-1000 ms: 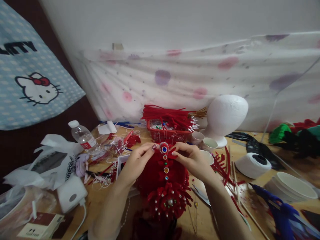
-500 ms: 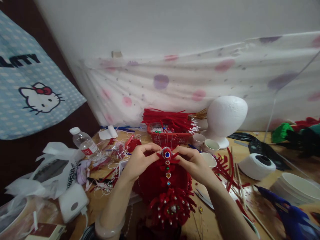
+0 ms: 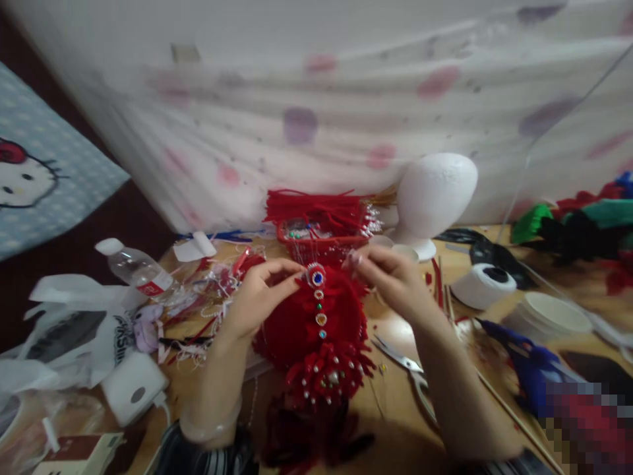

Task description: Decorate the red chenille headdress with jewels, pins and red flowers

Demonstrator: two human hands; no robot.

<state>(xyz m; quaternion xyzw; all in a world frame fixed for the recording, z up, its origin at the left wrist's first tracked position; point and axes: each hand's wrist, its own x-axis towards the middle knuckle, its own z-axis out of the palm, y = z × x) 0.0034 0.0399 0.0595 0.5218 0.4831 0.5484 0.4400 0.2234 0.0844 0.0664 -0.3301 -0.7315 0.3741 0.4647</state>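
Note:
A red fuzzy headpiece (image 3: 284,326) stands in front of me. Down its middle runs a row of jewelled pieces (image 3: 321,319), topped by a blue gem in a silver ring (image 3: 317,278). Low on its front sits a red flower (image 3: 309,382) dotted with pearls. My left hand (image 3: 260,297) is closed in a pinch on the headpiece's upper left edge, beside the blue gem. Off to the right of the headpiece's top, my right hand (image 3: 390,280) has its fingers pressed together. Blur hides whatever may be between those fingertips.
Behind the headpiece, a red basket (image 3: 321,249) bears red fuzzy stems (image 3: 316,208). A white foam head (image 3: 435,198) stands back right. Scissors (image 3: 408,364), a thread cone (image 3: 482,285) and a blue glue gun (image 3: 524,356) lie right; a plastic bottle (image 3: 138,270) and white bag (image 3: 74,323) left.
My right hand has come away from the headpiece's upper right side. My left hand keeps its hold. The view has shifted, so the scene sits higher and further left, and the scissors show more.

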